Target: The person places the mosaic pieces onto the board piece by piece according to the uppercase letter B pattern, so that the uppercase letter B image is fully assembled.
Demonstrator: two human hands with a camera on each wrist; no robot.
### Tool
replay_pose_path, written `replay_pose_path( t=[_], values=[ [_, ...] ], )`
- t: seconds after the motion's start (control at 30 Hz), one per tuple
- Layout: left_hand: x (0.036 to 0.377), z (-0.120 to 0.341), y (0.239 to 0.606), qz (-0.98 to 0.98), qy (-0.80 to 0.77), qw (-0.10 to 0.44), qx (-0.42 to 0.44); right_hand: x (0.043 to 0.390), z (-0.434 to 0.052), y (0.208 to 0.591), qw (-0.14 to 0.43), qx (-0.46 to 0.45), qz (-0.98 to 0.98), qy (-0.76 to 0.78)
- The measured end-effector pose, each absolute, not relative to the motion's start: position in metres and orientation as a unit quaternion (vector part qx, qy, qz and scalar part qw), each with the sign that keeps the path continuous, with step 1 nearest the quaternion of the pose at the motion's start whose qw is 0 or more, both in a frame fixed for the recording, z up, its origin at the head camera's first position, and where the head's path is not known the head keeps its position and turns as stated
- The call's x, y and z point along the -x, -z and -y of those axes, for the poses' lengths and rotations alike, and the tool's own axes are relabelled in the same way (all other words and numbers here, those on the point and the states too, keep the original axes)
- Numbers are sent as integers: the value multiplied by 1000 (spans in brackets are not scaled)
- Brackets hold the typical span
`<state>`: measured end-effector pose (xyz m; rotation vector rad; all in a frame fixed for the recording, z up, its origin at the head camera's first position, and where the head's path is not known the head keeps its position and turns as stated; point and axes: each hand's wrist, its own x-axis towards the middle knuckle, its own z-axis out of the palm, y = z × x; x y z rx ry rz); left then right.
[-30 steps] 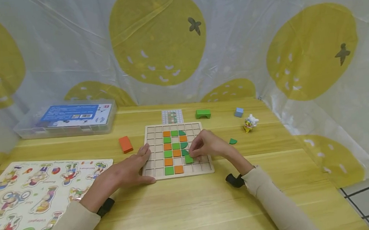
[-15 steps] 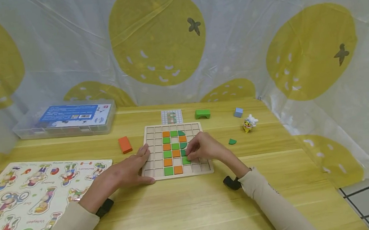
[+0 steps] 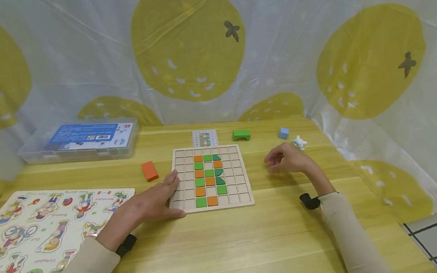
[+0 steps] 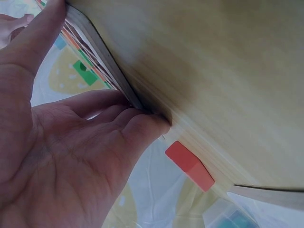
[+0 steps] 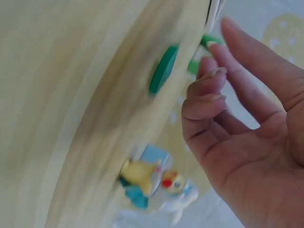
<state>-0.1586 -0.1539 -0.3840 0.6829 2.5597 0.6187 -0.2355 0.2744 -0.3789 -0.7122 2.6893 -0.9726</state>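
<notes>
While the left hand (image 3: pixel 147 204) lies flat on the bench (image 3: pixel 227 247) with its straight fingers pressed against the left edge of the wooden grid board (image 3: pixel 211 176), it holds nothing; its grip is wide open, and the left wrist view shows the fingertips right at the board's side. Going from the left, there is a picture puzzle (image 3: pixel 45 231) near the bench's edge, a clear box (image 3: pixel 78 141) at the back, and an orange block (image 3: pixel 149 170) just beside the board. On the board sit orange and green tiles, and the green square tile (image 3: pixel 221 190) now lies snug in its slot with no fingers on it. A moment ago the right hand (image 3: pixel 287 160) was pinching that tile over the board; now it has let go and moved away to the right. Its fingers are loosely bent and its grip is empty. It hovers just over a small green curved piece (image 5: pixel 163 69) lying on the bench, close to it but not touching. So that tile looks done, and this loose piece seems to be the one in hand now. Behind sit a green arch block (image 3: pixel 241 134), a blue cube (image 3: pixel 283 132) and a little toy figure (image 3: pixel 300 142).
</notes>
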Motion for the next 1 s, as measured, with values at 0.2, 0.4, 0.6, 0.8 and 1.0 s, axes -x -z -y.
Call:
replay_pose_path(
  t=[0.2,0.4,0.6,0.8,1.0],
  values=[
    [159,154,385,-920,-222,211,-244,237,-292,379,111,187,-929,300],
    [159,154,384,-921,-220,211,-243,239,-290,383,119,156,-939,282],
    [160,153,385,-921,-220,211,-242,238,-278,385,133,175,-931,290],
    [159,153,386,-921,-219,209,-245,234,-262,388,152,211,-921,291],
    [159,152,385,-922,-219,211,-241,232,-249,382,155,250,-902,317]
  ],
)
